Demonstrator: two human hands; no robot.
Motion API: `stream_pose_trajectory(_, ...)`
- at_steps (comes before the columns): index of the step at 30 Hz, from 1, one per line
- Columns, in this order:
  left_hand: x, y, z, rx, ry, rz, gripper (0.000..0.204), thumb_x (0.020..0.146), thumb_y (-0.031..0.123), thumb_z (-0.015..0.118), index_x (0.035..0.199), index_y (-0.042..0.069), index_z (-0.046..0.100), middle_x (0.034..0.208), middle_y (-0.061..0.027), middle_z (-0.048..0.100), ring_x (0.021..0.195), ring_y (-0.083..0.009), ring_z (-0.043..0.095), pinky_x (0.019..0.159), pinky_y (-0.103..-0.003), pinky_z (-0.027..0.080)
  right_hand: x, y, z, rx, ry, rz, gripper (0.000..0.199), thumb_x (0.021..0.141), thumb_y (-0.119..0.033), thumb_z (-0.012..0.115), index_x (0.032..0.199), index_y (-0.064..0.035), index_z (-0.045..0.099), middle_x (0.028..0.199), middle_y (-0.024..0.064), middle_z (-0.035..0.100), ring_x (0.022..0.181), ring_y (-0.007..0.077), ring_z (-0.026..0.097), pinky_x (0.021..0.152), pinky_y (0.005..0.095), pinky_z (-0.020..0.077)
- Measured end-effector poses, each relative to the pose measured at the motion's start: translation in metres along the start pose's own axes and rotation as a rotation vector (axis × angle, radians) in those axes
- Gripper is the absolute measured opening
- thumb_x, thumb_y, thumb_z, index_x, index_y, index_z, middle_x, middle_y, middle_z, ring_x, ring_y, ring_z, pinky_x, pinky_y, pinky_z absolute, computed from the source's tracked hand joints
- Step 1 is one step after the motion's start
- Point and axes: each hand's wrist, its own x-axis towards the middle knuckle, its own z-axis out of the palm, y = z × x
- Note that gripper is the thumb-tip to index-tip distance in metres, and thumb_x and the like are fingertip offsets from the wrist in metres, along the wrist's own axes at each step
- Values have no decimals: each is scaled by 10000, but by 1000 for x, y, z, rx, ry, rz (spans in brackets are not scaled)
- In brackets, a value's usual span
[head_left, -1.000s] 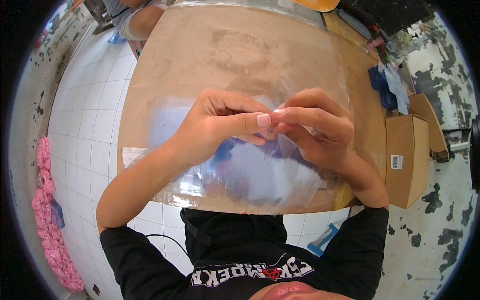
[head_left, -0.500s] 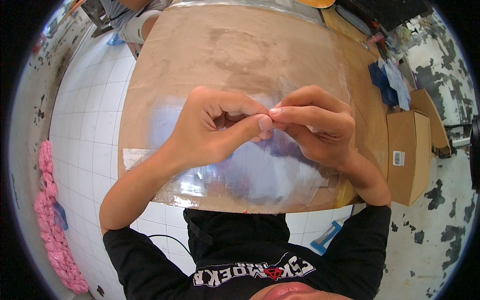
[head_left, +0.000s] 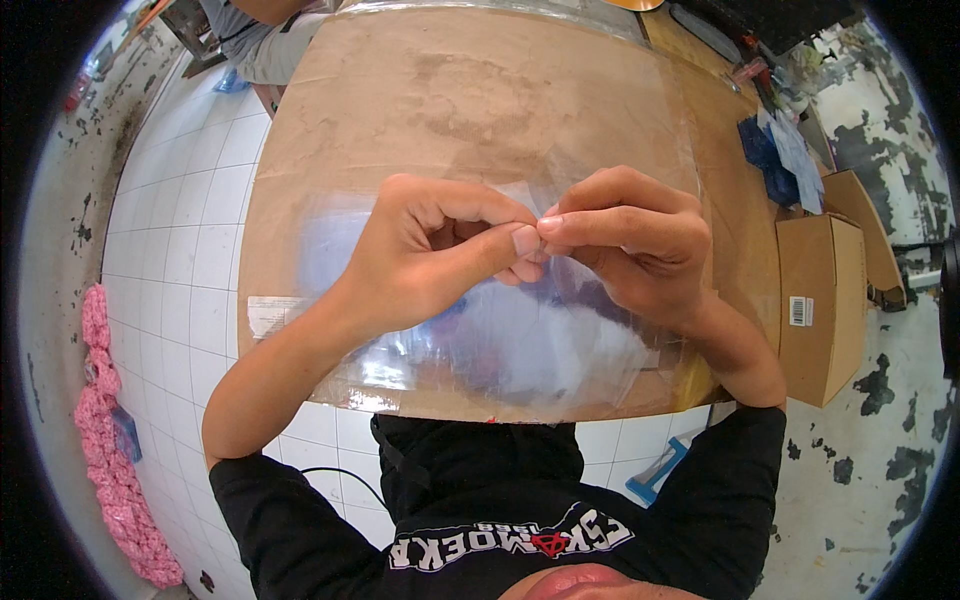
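Note:
My left hand (head_left: 425,250) and my right hand (head_left: 640,240) meet fingertip to fingertip above the cardboard-covered table. Thumb and index finger are pinched together on each. Whatever lies between the tips is too small or too clear to make out. Clear plastic film (head_left: 566,172) shows just behind the right fingers, and I cannot tell whether it is held or lies on the table. Below the hands is a spread of clear, shiny plastic sheets or bags (head_left: 520,350), some bluish and some whitish, partly hidden by my hands.
Brown cardboard (head_left: 370,110) covers the table. To the right stands an opened cardboard box (head_left: 822,300), with dark blue and pale packets (head_left: 780,160) behind it. A pink bundle (head_left: 105,430) lies by the left wall. Another person (head_left: 265,45) is at the far left.
Both hands stay pinched together in nearly the same place. The view has shifted slightly, and the other person at the far left has moved a little.

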Motion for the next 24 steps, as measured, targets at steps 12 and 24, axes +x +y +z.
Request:
stream_pose_trajectory(12,-1,-17,7,-69,67,37,174,927,101,609,996,-46,674,854,-92,690,800,-122,652,724,-241,536,-3,3,1,-110,32,-44,262,735,93,719,978,-6,700,892,114,647,735,158,634,613,240,502)
stream_pose_trajectory(24,-4,-11,16,-33,135,74,192,922,119,636,1008,-44,690,860,-91,697,793,-106,634,703,-216,507,-1,0,5,-338,145,-164,231,720,40,741,936,-33,706,846,100,644,669,174,640,553,259,512)
